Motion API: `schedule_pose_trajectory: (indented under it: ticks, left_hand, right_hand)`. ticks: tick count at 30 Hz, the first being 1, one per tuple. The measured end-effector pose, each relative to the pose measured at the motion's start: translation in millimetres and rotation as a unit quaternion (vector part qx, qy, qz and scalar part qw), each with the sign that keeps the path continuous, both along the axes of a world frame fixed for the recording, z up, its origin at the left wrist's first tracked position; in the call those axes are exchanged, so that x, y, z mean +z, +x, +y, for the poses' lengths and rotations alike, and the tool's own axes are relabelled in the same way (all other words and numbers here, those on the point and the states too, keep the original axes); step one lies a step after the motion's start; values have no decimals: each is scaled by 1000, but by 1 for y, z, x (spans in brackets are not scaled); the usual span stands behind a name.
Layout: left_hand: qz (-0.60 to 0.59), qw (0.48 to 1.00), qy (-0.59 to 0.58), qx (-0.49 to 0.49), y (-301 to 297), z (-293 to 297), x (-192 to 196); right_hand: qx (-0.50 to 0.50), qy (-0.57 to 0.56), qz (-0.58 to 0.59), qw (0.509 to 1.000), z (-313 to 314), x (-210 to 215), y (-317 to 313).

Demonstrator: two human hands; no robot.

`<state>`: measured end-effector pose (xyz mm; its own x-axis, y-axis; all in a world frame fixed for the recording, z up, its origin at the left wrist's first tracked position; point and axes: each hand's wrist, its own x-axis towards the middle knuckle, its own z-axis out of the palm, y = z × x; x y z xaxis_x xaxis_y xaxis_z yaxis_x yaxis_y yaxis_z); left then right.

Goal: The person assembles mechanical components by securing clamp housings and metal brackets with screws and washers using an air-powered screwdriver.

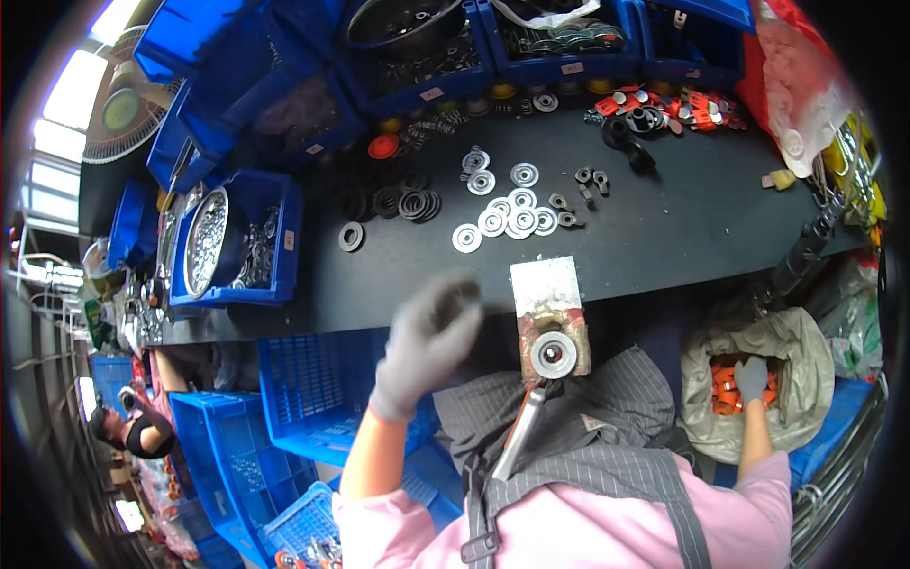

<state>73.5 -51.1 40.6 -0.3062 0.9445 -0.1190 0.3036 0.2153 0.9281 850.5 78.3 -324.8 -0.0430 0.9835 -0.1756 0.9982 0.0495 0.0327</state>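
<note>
While the right hand [752, 379] is resting among orange parts [725, 391] in a pale sack [806, 375], its grip hidden from where I am standing, the left hand [427, 341] is hanging, blurred, at the near edge of the desk [379, 284]; whether it is holding anything, I cannot tell; a round metal piece [540, 357] is sitting on the near end of a block [545, 283], to the right of the left hand, the nearer of the two; the block's long axis is pointing away from the worker, toward silvery discs [492, 224].
</note>
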Motion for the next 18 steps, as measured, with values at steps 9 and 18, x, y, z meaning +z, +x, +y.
schedule_pose_trajectory:
  ticks: [9,18]
  left_hand:
    - [502,864,-19,35,-53,197,-29]
    - [188,959,214,-17,2,121,26]
  right_hand:
    - [-163,79,-19,983,-23,-79,-95]
    - [-353,-147,854,352,7,-116,-7]
